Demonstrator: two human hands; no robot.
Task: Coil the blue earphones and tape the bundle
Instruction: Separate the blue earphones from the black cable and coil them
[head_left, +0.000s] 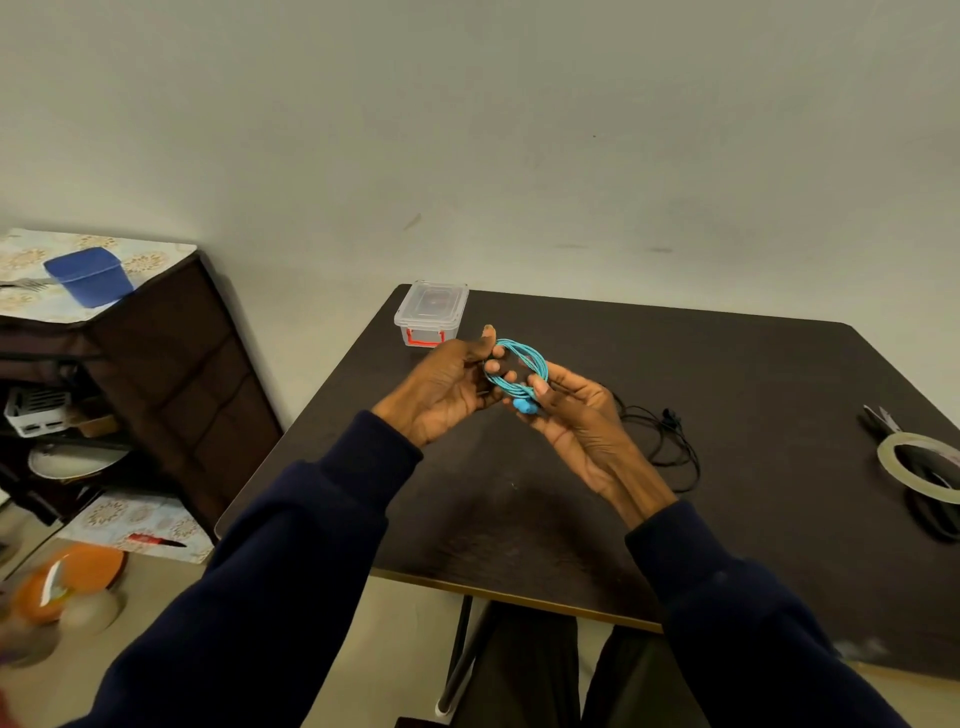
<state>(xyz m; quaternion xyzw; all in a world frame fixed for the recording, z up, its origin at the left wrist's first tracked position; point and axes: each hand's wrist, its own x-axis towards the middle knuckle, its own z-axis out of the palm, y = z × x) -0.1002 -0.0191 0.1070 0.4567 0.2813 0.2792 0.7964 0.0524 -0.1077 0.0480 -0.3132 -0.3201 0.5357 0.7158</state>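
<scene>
Head view: left hand (441, 387) and right hand (576, 415) hold the coiled blue earphones (524, 364), black cable (670, 441) and tape roll (885, 460) nearby

No text, brand or number can be read anywhere in this view. The lid of the clear plastic box (434, 301) at the far corner of the table has a faint pressed shape in its middle, perhaps a maker's mark, but it is too small to read. The red thing (150, 539) on the low patterned shelf at the left shows pale specks that are too blurred to read. The tape roll (885, 462) shows no print on the part that is seen.
</scene>
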